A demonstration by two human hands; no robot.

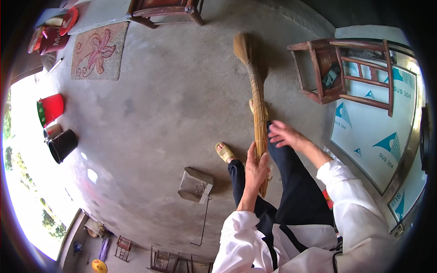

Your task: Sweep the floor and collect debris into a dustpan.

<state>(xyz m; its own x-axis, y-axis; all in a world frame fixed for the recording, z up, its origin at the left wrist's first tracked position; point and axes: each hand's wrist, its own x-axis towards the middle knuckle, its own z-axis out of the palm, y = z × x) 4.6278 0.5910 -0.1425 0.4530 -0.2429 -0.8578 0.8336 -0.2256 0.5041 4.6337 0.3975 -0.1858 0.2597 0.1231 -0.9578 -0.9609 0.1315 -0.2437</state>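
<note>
A straw broom [257,99] reaches from my lap out over the concrete floor, its flared bristle head pointing away from me. Near the end of its bound handle my left hand [256,168] is closed around it. My right hand [285,134] hovers just right of the handle with its fingers apart, holding nothing. A metal dustpan [195,184] with a long thin wire handle lies on the floor to my left, with some debris inside.
Right of me stands a wooden chair [365,76] before film-covered panels [385,136]. Another chair [164,12] and a flower-patterned mat [99,51] are at the far side. Red [54,106] and black buckets [63,146] stand left, near a bright opening. Small chairs [123,248] are at lower left.
</note>
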